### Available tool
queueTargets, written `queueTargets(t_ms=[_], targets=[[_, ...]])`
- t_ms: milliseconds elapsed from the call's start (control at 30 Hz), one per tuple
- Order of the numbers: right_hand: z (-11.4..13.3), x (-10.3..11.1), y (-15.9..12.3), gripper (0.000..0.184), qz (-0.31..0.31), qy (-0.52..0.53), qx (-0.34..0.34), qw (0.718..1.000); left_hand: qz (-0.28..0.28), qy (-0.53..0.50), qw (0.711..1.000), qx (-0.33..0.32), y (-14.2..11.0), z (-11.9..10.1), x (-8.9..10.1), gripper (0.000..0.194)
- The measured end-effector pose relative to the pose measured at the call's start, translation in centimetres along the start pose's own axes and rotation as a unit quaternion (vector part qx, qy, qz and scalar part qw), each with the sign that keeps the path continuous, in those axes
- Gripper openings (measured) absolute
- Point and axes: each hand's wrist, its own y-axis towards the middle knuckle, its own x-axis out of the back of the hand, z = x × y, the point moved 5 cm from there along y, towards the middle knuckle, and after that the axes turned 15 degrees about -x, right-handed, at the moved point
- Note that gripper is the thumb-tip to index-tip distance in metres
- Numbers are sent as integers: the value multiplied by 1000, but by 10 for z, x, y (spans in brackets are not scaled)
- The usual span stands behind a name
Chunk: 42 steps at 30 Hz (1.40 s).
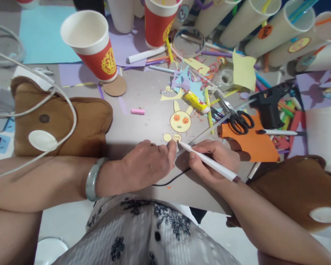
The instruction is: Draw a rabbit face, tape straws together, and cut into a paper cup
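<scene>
In my right hand (213,158) is a white marker pen (215,163), its tip down at a small yellow paper circle (177,137) that bears a drawn heart. The fingertips of my left hand (151,162) press at the lower edge of that circle, fingers bent together. Beside it lies a second, plain yellow circle (167,137). Just above sits a yellow paper rabbit face (180,122) with orange eyes and two ears. A pink marker cap (138,112) rests to the left on the table.
Scissors (241,121), a glue stick (195,102), a black glue gun (270,103) and paper scraps crowd the right. A red paper cup (95,48) stands behind, near a brown cushion (79,114) crossed by a white cable (73,106). White cups (242,22) line the back.
</scene>
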Motion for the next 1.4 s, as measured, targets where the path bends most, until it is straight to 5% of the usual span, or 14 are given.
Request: queueTargets(t_ms=[1400], targets=[[-3,2,0,16,-34,24,-11,999,18,-8,1000,-19,1,1,-1,53]])
